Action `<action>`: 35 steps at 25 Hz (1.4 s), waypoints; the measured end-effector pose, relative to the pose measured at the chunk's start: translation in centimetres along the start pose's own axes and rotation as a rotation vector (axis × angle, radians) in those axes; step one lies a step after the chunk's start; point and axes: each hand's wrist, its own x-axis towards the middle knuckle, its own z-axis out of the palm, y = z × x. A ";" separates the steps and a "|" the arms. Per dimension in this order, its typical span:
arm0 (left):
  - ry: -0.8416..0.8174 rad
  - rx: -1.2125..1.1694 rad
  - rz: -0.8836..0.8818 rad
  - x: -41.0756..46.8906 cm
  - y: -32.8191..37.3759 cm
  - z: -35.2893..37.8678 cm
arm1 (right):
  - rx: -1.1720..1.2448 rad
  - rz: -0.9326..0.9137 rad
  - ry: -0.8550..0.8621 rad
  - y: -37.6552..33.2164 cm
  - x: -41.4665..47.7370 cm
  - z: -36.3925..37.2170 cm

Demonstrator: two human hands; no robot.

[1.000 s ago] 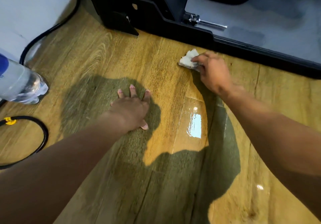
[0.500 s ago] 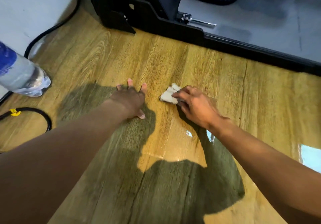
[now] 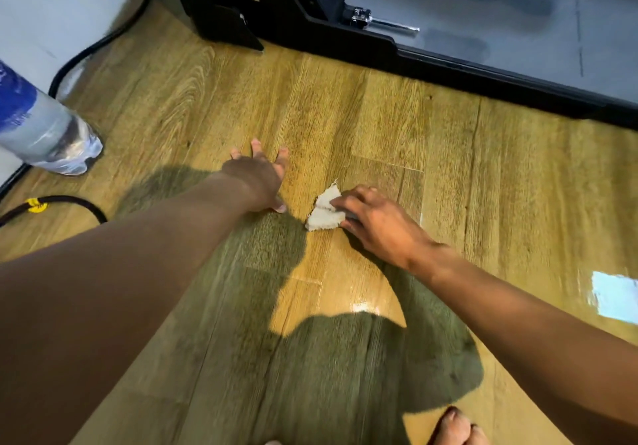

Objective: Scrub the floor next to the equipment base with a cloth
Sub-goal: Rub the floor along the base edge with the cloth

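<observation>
A wood-pattern plank floor (image 3: 379, 116) runs up to the black equipment base (image 3: 448, 65) along the top, with a pale wall on the left. The small whitish cloth (image 3: 324, 215) lies on the planks just right of the left hand (image 3: 257, 182) and well short of the base edge. The right hand (image 3: 379, 223) holds it, fingers bent over its top and the thumb at its near edge, pressing it down. The left hand is spread flat on the boards with its fingers straight, holding nothing, and seems to prop the body.

To scrub well, I would press through the fingertips so the whole cloth stays flat, work along the grain in overlapping strokes, and take them right up to the base, since that strip is what the task names. Weight on the left palm should steady the reach.

Much of the cloth is under the fingers, so its full shape and fold are unclear. Any dirt on the floor is hard to tell from glare and the dark shadows. A plastic bottle (image 3: 45, 134) and a black cable (image 3: 69, 203) are cut off at the left, toes (image 3: 455, 424) at the bottom edge
</observation>
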 end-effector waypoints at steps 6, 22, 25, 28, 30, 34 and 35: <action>0.039 -0.004 0.052 -1.0 -0.7 0.4 | 0.068 0.165 0.064 -1.4 -1.4 0.1; 0.079 0.035 0.232 -1.1 1.4 0.8 | 0.032 -0.154 -0.095 -5.7 -9.7 0.9; 0.037 0.035 0.249 -1.3 2.2 1.0 | 0.044 0.008 -0.036 -5.3 -9.0 0.1; 0.074 0.039 0.253 -1.3 2.0 1.1 | -0.048 -0.176 -0.070 -6.9 -11.3 1.4; 0.124 0.037 0.269 -1.2 2.6 1.2 | -0.045 -0.180 -0.091 -7.1 -13.0 1.2; 0.174 0.067 0.318 -0.4 3.8 1.5 | 0.033 0.054 -0.005 -3.1 -10.7 -0.4; 0.166 0.072 0.319 -0.1 3.7 1.4 | 0.037 0.135 0.045 -2.3 -10.1 -0.6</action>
